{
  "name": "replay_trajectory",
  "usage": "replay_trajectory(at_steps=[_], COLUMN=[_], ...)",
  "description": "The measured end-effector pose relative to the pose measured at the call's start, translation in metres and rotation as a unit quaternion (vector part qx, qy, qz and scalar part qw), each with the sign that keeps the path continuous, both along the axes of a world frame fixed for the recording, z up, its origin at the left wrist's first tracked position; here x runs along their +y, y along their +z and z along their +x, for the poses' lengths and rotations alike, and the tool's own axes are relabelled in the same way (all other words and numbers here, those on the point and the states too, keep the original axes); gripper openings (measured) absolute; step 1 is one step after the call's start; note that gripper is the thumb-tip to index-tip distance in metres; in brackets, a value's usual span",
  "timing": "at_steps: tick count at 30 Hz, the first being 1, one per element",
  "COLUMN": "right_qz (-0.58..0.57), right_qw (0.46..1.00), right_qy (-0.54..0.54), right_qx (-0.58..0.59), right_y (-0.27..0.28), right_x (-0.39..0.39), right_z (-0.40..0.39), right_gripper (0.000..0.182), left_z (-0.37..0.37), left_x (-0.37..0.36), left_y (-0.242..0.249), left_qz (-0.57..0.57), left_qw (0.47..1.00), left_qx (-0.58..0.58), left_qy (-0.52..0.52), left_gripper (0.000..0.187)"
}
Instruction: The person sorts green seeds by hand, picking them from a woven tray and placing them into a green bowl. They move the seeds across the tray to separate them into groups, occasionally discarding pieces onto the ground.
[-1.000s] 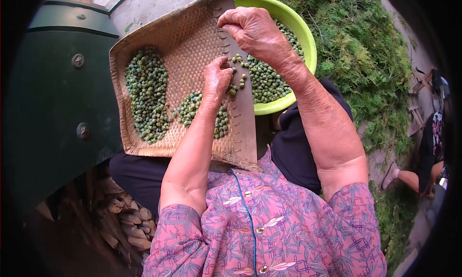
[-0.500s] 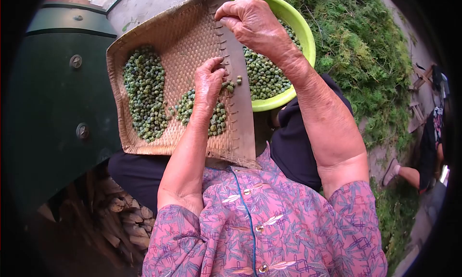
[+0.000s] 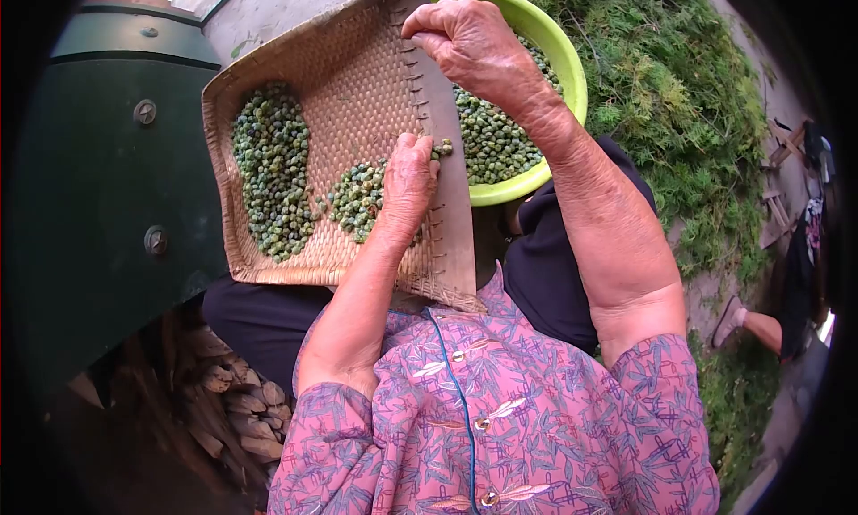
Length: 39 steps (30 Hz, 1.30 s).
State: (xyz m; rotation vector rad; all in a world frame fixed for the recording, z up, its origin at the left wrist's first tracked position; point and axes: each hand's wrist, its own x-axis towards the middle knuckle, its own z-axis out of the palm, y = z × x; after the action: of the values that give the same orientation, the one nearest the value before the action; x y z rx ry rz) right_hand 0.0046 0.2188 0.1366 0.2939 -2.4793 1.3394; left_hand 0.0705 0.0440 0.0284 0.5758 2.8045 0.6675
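Note:
A woven winnowing basket (image 3: 353, 90) rests tilted across my lap, with a flat, stitched strip along its right edge. A long heap of small green berries (image 3: 271, 180) lies on its left side, and a smaller heap of berries (image 3: 357, 198) lies nearer its middle. My left hand (image 3: 411, 182) is low over the right end of the smaller heap, fingers curled together, a few berries right at its fingertips on the strip. My right hand (image 3: 474, 46) is closed in a pinch over the upper part of the strip; what is between its fingertips is hidden.
A yellow-green basin (image 3: 572, 77) of the same berries stands under the basket's right edge. Cut green branches (image 3: 661, 113) lie to the right, and a dark green metal box (image 3: 98, 175) stands left. Split firewood (image 3: 255, 417) is below it. Another person's leg (image 3: 760, 330) shows far right.
My left hand has moved right and a little towards me, over the right end of the smaller heap; its fingers have curled down. My right hand has hardly moved.

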Motion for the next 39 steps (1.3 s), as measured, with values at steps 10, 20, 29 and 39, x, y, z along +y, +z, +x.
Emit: replay_trajectory(at_steps=[10, 20, 29, 39], right_qz=[-0.003, 0.036, 0.124, 0.379], right_qw=[1.0, 0.999, 0.986, 0.919], right_qy=[-0.003, -0.002, 0.013, 0.092], right_qx=[-0.006, -0.025, -0.113, -0.053], right_y=[0.0, -0.014, -0.075, -0.115], right_x=[0.002, 0.009, -0.003, -0.041], right_z=[0.0, 0.007, 0.015, 0.045], right_gripper=[0.016, 0.015, 0.015, 0.01], left_z=[-0.019, -0.012, 0.004, 0.052], left_x=[0.027, -0.011, -0.114, -0.184], left_y=[-0.008, 0.018, 0.039, 0.033], left_qz=[0.12, 0.405, 0.293, 0.083], left_qw=[0.984, 0.857, 0.912, 0.987], left_qx=[-0.083, -0.242, -0.243, 0.074], left_qy=[0.104, 0.207, 0.151, 0.119], left_gripper=[0.035, 0.035, 0.031, 0.02])
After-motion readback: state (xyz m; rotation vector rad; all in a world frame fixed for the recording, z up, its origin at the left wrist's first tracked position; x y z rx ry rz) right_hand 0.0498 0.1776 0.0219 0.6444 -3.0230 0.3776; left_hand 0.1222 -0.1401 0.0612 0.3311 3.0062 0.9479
